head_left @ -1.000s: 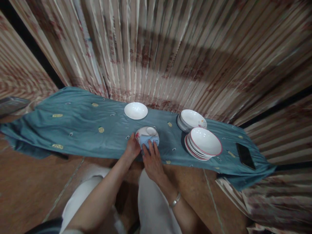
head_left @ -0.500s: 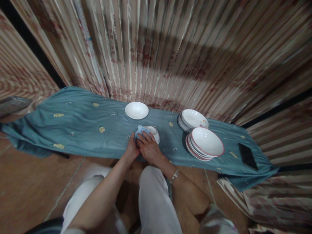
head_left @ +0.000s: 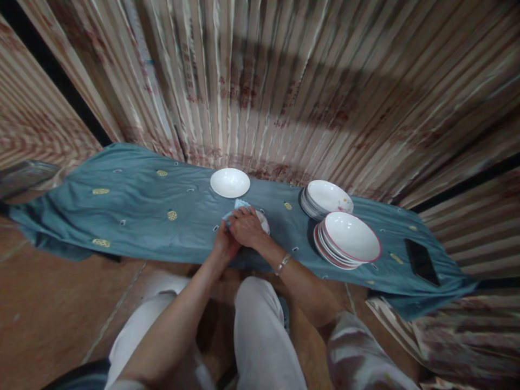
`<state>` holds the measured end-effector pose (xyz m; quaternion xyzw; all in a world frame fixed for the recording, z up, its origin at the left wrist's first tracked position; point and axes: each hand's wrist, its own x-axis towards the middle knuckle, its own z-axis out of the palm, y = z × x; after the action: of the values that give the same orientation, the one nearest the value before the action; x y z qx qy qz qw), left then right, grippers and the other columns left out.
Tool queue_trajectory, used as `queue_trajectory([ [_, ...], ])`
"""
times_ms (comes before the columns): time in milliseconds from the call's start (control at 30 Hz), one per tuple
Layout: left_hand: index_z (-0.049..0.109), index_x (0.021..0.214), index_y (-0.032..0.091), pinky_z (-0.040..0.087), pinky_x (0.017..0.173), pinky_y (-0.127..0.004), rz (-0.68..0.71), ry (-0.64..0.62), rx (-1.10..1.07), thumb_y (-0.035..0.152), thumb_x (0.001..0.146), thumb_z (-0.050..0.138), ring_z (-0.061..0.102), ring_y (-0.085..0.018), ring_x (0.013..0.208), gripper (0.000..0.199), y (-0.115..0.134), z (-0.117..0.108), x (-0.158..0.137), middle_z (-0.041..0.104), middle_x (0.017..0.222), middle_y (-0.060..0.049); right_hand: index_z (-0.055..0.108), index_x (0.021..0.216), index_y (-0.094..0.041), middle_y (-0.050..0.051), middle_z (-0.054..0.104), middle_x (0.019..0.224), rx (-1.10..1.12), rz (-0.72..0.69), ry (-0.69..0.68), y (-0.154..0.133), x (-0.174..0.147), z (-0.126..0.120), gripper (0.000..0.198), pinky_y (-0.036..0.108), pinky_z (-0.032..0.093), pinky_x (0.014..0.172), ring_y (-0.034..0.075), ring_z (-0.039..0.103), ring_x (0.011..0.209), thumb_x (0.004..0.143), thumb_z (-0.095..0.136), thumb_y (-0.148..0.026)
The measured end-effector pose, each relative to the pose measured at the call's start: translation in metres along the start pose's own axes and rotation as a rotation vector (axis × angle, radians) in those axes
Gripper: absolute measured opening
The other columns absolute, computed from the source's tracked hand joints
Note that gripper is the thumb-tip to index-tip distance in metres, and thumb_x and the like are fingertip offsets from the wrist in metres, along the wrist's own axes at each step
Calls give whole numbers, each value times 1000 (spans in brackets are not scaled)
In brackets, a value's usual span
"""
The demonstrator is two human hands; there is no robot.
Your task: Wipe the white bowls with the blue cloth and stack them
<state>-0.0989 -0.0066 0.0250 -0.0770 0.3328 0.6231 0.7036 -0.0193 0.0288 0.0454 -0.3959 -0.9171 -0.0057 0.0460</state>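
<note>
Close in front of me, near the table's front edge, both hands are together on a white bowl [head_left: 264,222]. Only its right side shows, since my hands cover most of it. My right hand [head_left: 247,227] is pressed over a light blue cloth [head_left: 242,203] on the bowl, with its fingers bent. To the lower left, my left hand [head_left: 226,241] grips the bowl's near left side, its fingertips partly hidden by the cloth and the other hand. Just beyond them sits a single white bowl [head_left: 230,183], upright.
Two stacks stand to the right: white bowls with a floral pattern [head_left: 330,197] behind, and red-rimmed bowls [head_left: 352,237] in front. A black phone [head_left: 422,261] lies near the right end of the teal tablecloth [head_left: 138,211]. A pleated curtain [head_left: 260,97] hangs behind.
My right hand has slid slightly up and left across the bowl with the cloth, covering more of it. My left hand stays at the bowl's side. The view has shifted slightly.
</note>
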Motion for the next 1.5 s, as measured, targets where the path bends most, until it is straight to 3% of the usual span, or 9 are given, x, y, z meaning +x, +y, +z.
queue_trajectory([
  [167, 68, 101, 17, 50, 98, -37, 27, -47, 33, 34, 98, 33, 67, -26, 111, 39, 0, -8, 10, 76, 95, -12, 69, 111, -19, 9, 68, 121, 61, 87, -106, 16, 12, -9, 37, 37, 40, 102, 23, 58, 116, 102, 35, -30],
  [300, 68, 109, 14, 52, 96, -36, 38, 21, 82, 34, 100, 30, 70, -25, 102, 43, 0, -7, 10, 76, 86, -11, 69, 112, -20, 8, 70, 121, 182, 130, -123, 36, 19, -5, 44, 33, 44, 100, 20, 62, 114, 106, 28, -35],
  [567, 59, 128, 4, 55, 92, -38, 64, 100, 40, 33, 101, 32, 71, -27, 100, 48, 0, 5, -1, 76, 91, -14, 69, 114, -20, 7, 72, 118, 561, 283, 78, 72, 5, 24, 40, 30, 49, 99, 17, 66, 111, 105, 32, -30],
  [700, 61, 124, 6, 54, 93, -36, 69, 83, 65, 33, 101, 31, 71, -26, 101, 47, -1, 7, -3, 76, 92, -15, 64, 126, -19, 7, 66, 130, 603, 318, 161, 77, -13, 38, 44, 33, 46, 106, 16, 60, 121, 104, 28, -31],
  [900, 69, 108, 15, 53, 95, -36, 55, 70, 106, 35, 102, 26, 69, -26, 104, 48, -2, 8, -5, 77, 87, -10, 53, 139, -16, 9, 55, 145, 744, 489, 291, 66, -32, 62, 53, 35, 35, 116, 17, 48, 136, 103, 25, -44],
  [1200, 66, 116, 14, 53, 94, -36, 74, 54, 106, 33, 101, 27, 70, -25, 103, 46, -2, 8, -4, 77, 90, -12, 32, 152, -11, 18, 35, 157, 673, 653, 456, 28, -56, 85, 61, 46, 27, 120, 23, 29, 148, 102, 26, -46],
  [1500, 69, 112, 15, 54, 91, -31, 77, 44, 95, 33, 100, 28, 71, -24, 100, 45, -3, 5, -1, 78, 88, -11, 19, 156, -9, 26, 23, 160, 537, 688, 519, -21, -80, 90, 67, 56, 34, 114, 31, 22, 150, 101, 31, -46],
])
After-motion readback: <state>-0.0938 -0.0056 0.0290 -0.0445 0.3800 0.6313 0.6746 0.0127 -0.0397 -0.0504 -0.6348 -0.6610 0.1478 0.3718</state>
